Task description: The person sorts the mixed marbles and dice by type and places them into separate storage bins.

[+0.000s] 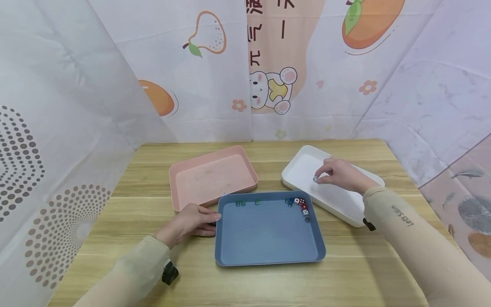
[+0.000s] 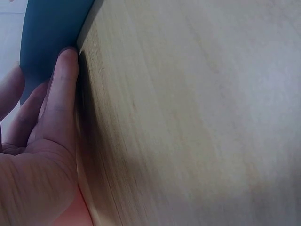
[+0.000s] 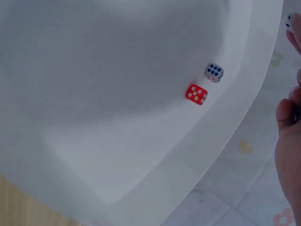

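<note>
1. Three trays show in my head view on the wooden table (image 1: 103, 247): a pink tray (image 1: 211, 183) far left, a white tray (image 1: 303, 170) far right, and a blue tray (image 1: 268, 238) nearer, between them.
2. Above the white tray I see the right hand (image 1: 339, 174) pinching a small die between thumb and finger. From the head camera I get only a speck; my right wrist view shows the held die (image 3: 290, 22) as white with dark blue spots.
3. That same wrist view gives me two dice which the head view does not: a red die (image 3: 196, 94) with white spots and a white die (image 3: 214, 73) with blue spots, side by side on the white tray's floor near its far wall.
4. On the other side, the left hand (image 1: 193, 224) rests at the blue tray's left wall. My left wrist view adds that its fingers are extended, with a fingertip against the outside of that wall, low by the table.
5. Only the head view shows me the blue tray's inside: red and white dice (image 1: 305, 212) clustered in the far right corner, and small greenish pieces (image 1: 257, 202) along the far wall.
</note>
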Motion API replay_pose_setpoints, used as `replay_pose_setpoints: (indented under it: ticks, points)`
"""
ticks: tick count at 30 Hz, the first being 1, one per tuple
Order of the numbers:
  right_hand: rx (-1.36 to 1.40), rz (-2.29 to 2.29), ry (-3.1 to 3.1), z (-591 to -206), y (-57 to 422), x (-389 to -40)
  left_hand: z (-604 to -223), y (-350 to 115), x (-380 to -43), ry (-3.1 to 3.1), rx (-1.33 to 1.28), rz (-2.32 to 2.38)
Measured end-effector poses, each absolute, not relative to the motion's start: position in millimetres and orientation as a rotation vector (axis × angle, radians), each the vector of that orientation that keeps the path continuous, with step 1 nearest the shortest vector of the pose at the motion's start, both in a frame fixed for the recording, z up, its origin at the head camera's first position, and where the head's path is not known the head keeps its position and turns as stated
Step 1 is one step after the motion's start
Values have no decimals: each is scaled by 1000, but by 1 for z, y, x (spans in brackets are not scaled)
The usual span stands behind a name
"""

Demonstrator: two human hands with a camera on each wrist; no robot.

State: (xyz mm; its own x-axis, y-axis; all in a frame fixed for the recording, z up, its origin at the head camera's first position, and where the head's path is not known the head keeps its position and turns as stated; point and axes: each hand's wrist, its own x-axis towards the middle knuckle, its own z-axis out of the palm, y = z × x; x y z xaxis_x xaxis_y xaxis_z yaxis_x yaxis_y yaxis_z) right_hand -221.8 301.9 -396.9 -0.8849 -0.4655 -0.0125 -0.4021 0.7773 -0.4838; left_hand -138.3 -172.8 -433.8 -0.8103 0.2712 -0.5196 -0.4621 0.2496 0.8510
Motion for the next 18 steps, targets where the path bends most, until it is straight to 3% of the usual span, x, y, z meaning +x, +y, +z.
replay_pose_setpoints:
  ticks: [18]
  points:
    - [-421, -737, 2839, -405, 350, -222, -434, -174, -138, 1941, -169, 1614]
